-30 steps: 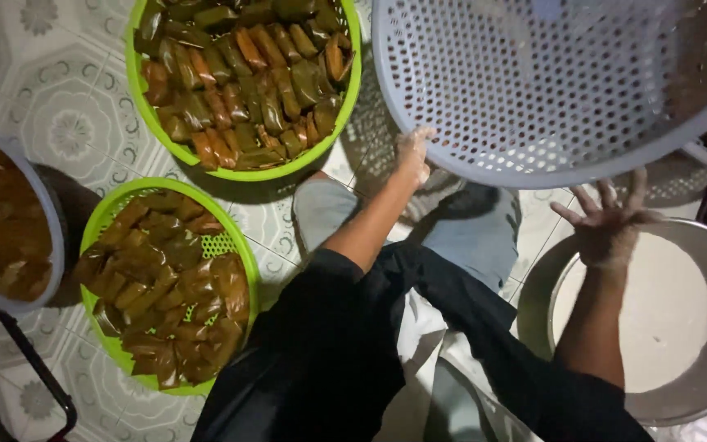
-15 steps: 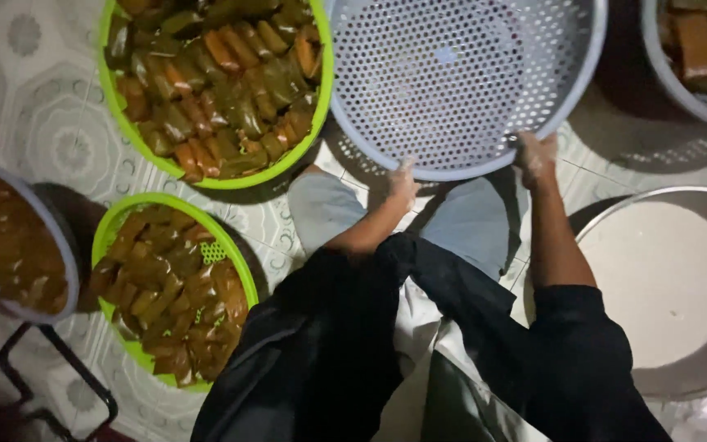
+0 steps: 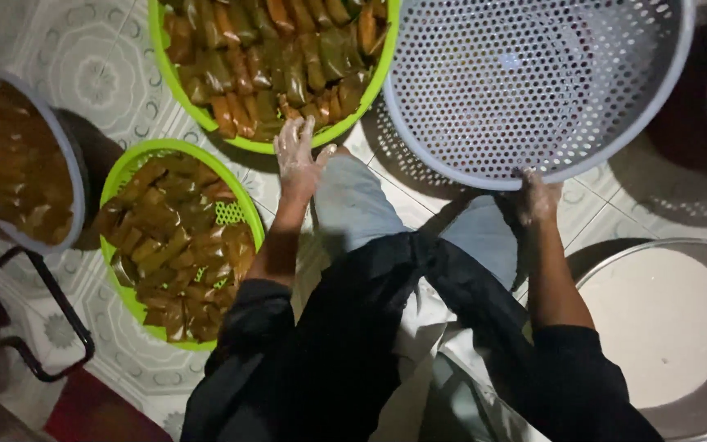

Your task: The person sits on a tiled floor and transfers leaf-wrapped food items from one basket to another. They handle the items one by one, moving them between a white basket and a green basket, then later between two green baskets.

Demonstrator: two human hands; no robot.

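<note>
Now, left hand point(image 3: 298, 155): my fingers spread loose, resting at the rim of the far green basket point(image 3: 163, 49).
Right hand point(image 3: 536, 196): my fingers grasping the grey basket's point(image 3: 533, 82) near rim.
Grey basket: on tiles beside the metal basin point(image 3: 664, 327).

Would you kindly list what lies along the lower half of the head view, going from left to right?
Black metal handle frame → smaller green plastic basket of wrapped brown pieces → left hand → right hand → round metal basin of white liquid.
</note>
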